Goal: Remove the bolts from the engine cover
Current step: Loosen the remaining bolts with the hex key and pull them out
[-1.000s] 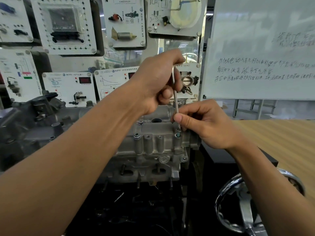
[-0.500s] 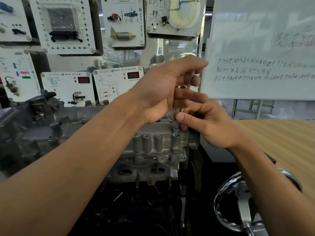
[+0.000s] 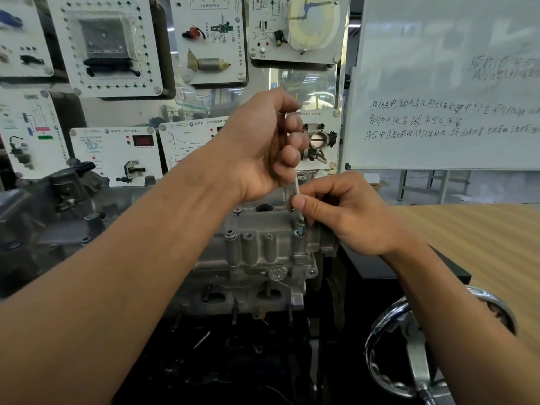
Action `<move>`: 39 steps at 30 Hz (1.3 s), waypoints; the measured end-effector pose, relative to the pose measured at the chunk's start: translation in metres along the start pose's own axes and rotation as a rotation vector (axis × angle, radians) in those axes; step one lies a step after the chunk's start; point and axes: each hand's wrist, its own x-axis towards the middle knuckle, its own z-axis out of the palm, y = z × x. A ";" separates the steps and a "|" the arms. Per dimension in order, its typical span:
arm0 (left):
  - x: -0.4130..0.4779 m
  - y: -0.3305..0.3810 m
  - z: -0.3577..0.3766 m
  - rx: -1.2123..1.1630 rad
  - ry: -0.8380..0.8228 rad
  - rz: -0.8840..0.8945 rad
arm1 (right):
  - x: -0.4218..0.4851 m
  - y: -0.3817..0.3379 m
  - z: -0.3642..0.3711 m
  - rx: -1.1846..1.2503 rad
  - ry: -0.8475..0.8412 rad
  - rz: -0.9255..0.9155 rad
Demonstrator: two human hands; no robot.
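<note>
A grey cast engine cover (image 3: 263, 247) stands in the middle on a dark stand. A thin metal hex key (image 3: 297, 189) rises upright from a bolt (image 3: 299, 229) at the cover's right corner. My left hand (image 3: 263, 144) is curled around the key's upper end. My right hand (image 3: 336, 211) pinches the shaft low down, just above the bolt, between thumb and fingers. Another bolt head (image 3: 230, 234) sits at the cover's left front, and a small one (image 3: 236, 211) lies further back.
A chrome handwheel (image 3: 409, 346) sits at the lower right under my right forearm. A wooden table (image 3: 482, 244) lies to the right, a whiteboard (image 3: 438, 83) behind it. Display panels (image 3: 117, 153) line the back wall. Dark engine parts (image 3: 58, 206) stand on the left.
My left hand opened its fingers off the key half a second ago and has closed around its top again. My right hand stayed pinched on the shaft above the bolt.
</note>
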 end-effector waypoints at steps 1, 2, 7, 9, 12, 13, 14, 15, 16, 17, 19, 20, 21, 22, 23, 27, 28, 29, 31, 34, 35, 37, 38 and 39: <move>0.000 -0.001 -0.001 -0.022 -0.005 0.007 | 0.000 0.000 0.000 -0.005 0.003 0.006; 0.000 -0.002 -0.001 -0.041 -0.007 0.020 | 0.000 0.000 0.000 -0.009 0.006 0.012; -0.001 -0.008 -0.007 -0.151 -0.049 0.121 | 0.000 0.000 0.001 -0.007 0.014 0.014; -0.004 -0.012 -0.009 -0.216 -0.127 0.143 | 0.000 0.000 0.000 0.007 0.010 0.018; -0.008 -0.023 -0.006 -0.320 -0.226 0.189 | -0.001 0.001 -0.002 0.050 0.008 0.025; -0.008 -0.027 -0.005 -0.338 -0.248 0.222 | -0.002 0.001 -0.003 0.068 0.007 0.023; -0.008 -0.031 -0.004 -0.345 -0.267 0.260 | -0.002 0.000 -0.003 0.083 0.001 0.017; -0.008 -0.035 -0.003 -0.346 -0.286 0.291 | -0.003 -0.002 -0.003 0.093 -0.008 0.010; -0.008 -0.038 -0.002 -0.346 -0.304 0.311 | -0.003 -0.002 -0.003 0.099 -0.015 0.006; -0.008 -0.040 -0.002 -0.346 -0.319 0.319 | -0.003 -0.001 -0.004 0.101 -0.017 0.010; -0.008 -0.041 -0.002 -0.343 -0.330 0.317 | -0.003 0.000 -0.005 0.097 -0.024 0.027; -0.008 -0.040 -0.003 -0.335 -0.327 0.313 | -0.003 0.001 -0.006 0.097 -0.029 0.033; -0.008 -0.039 -0.003 -0.314 -0.321 0.311 | -0.004 0.002 -0.006 0.097 -0.033 0.032; -0.008 -0.037 -0.003 -0.277 -0.314 0.312 | -0.004 0.002 -0.006 0.096 -0.034 0.026; -0.008 -0.034 -0.002 -0.224 -0.299 0.320 | -0.004 0.002 -0.006 0.093 -0.036 0.020; -0.005 -0.021 0.009 0.207 -0.007 0.500 | -0.002 0.001 -0.005 0.080 -0.046 0.040; -0.004 -0.017 0.011 0.331 0.094 0.577 | -0.002 0.001 -0.004 0.074 -0.045 0.039; -0.003 -0.014 0.012 0.449 0.180 0.650 | -0.002 0.000 -0.003 0.067 -0.044 0.035; 0.001 -0.005 0.012 0.625 0.302 0.718 | -0.002 -0.002 -0.002 0.052 -0.052 0.028; 0.006 0.002 0.010 0.556 0.314 0.502 | -0.002 -0.002 -0.003 0.030 -0.068 0.030; 0.006 0.003 0.009 0.454 0.293 0.400 | -0.002 -0.003 -0.004 0.025 -0.074 0.029; 0.006 0.005 0.006 0.242 0.212 0.242 | -0.002 -0.004 -0.004 0.025 -0.078 0.023; 0.005 0.004 0.003 0.135 0.141 0.191 | -0.002 -0.004 -0.004 0.022 -0.073 0.020; 0.004 0.003 0.000 0.036 0.058 0.156 | -0.002 -0.004 -0.004 0.022 -0.067 0.020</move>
